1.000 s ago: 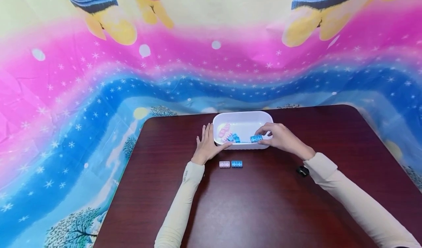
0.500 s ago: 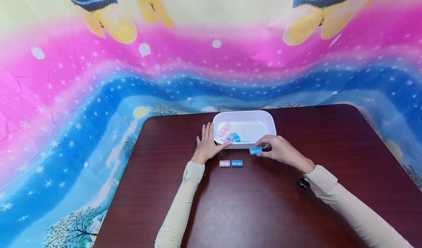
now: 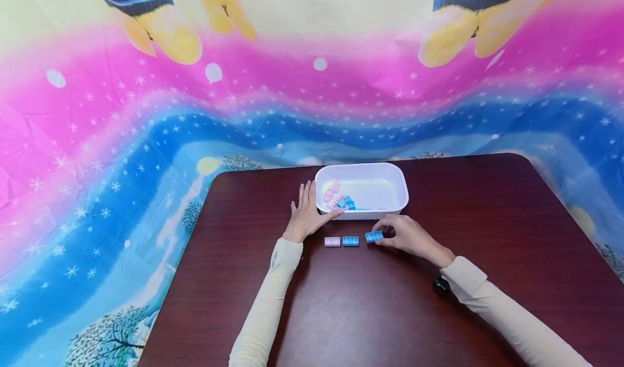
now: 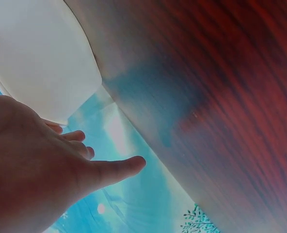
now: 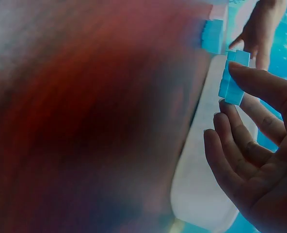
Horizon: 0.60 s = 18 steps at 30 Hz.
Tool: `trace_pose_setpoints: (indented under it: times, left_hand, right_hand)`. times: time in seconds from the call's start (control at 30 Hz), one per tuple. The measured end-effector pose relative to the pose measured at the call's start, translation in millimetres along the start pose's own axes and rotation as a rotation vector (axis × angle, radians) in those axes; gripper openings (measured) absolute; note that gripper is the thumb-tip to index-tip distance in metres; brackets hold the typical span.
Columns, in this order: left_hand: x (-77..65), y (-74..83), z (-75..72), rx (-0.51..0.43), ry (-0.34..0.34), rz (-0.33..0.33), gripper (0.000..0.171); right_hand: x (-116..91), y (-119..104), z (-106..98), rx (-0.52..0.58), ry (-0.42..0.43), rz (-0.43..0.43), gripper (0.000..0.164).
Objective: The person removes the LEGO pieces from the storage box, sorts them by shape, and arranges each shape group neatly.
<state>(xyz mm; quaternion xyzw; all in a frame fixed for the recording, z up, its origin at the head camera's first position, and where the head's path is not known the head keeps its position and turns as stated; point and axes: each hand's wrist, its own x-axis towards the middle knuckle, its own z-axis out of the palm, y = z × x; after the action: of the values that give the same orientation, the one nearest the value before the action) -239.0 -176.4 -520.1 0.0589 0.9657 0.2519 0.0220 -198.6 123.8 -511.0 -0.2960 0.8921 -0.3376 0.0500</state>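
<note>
My right hand (image 3: 409, 235) pinches a blue toy building brick (image 3: 374, 237) between thumb and fingers, in front of the white plastic tub (image 3: 385, 213). To its left on the table lie another blue brick (image 3: 350, 241) and a pink brick (image 3: 332, 242), side by side in a row. With fingers spread, my left hand (image 3: 306, 215) rests against the tub's left end, thumb along the near rim. The left wrist view shows that hand (image 4: 37, 170) with straight fingers beside the tub wall (image 4: 41, 53). In the right wrist view the held brick (image 5: 235, 77) sits at the fingertips.
Inside the tub, pink bricks (image 3: 331, 191) and blue bricks (image 3: 347, 202) lie heaped at the left end. The dark wooden table (image 3: 370, 313) ends just behind the tub, where a patterned cloth (image 3: 292, 123) hangs. A black object (image 3: 441, 285) shows under the right cuff.
My right hand has lifted the blue brick out of the tub and brought it toward me, to the right of the two bricks on the table. The left hand has stayed in place.
</note>
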Motion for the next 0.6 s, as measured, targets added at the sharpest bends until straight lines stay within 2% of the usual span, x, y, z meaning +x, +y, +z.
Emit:
trace_pose_setpoints:
  times: [0.6]
  left_hand:
    - [-1.4,0.9,-0.7,-0.027,-0.005,-0.006,0.125]
  right_hand:
    - [-2,7,18,-0.054,0.03,0.031,0.019]
